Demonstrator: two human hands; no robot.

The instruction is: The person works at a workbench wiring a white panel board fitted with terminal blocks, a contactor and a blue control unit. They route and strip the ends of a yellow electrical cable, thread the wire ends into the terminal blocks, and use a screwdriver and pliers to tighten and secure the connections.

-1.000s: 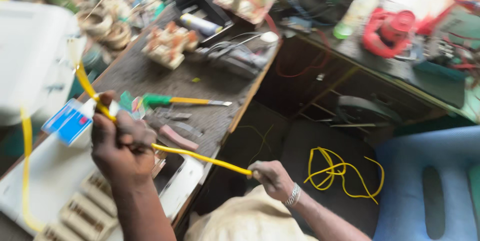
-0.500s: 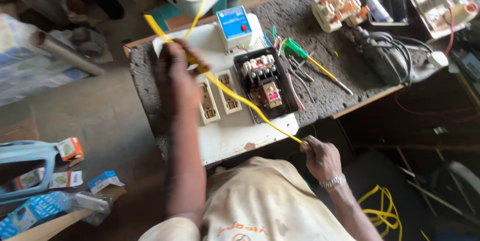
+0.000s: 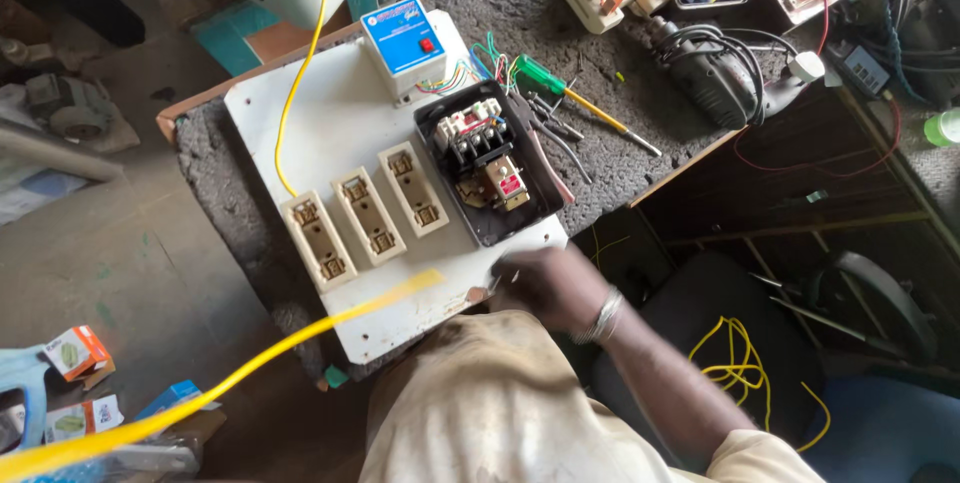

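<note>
While the yellow wire (image 3: 300,335) runs blurred from the lower left corner up to the near edge of the white board (image 3: 330,133), the right hand (image 3: 545,288) sits at that edge, its grip closed around the wire's end. Its long axis slants left and downward from the hand. No left hand shows. Beyond lie three cream fuse holders (image 3: 362,215), then the black open contactor box (image 3: 490,163), a blue-faced relay box (image 3: 405,41) and a green screwdriver (image 3: 575,103) on the grey surface (image 3: 520,13). Open room lies left, over the floor.
</note>
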